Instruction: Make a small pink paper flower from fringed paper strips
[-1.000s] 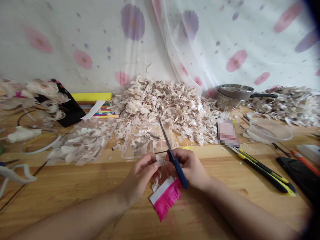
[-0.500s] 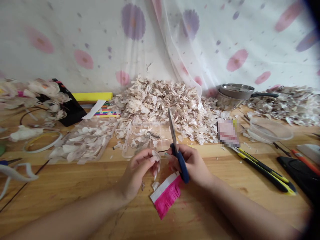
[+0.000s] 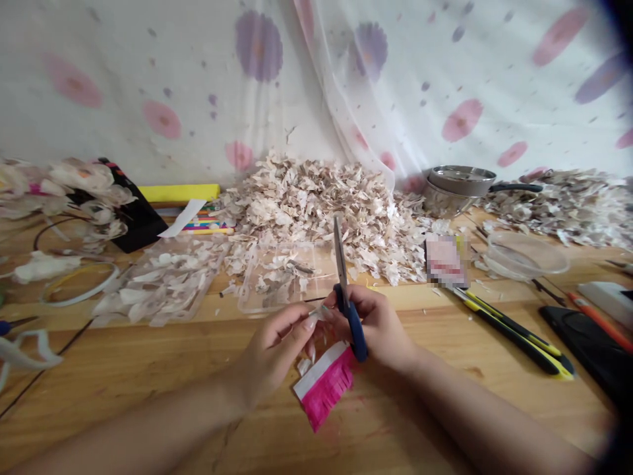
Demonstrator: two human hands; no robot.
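Between the fingertips of my left hand (image 3: 283,336) is a small whitish petal-like flake (image 3: 319,315), pinched at its edge. My right hand (image 3: 378,326) holds scissors (image 3: 352,315) with dark blue handles, their blades pointing up and away from me. The right fingertips meet the left ones at the flake, and whether they grip it too is hard to tell. Below both hands, a fringed pink strip with a white band (image 3: 326,389) lies on the wooden table. Beside its upper left corner sits another pale flake (image 3: 304,365).
A large heap of pale flakes (image 3: 316,198) stands against the flowered curtain. Clear plastic trays (image 3: 242,300) with flakes lie before it. At right are a yellow-black utility knife (image 3: 519,333), a metal pan (image 3: 459,175) and a clear plastic lid (image 3: 529,254). White petal flowers (image 3: 74,185) stand at left.
My hands have come together, bringing the flake to the right fingertips. The scissors stay in my right hand. The whole view has shifted slightly.
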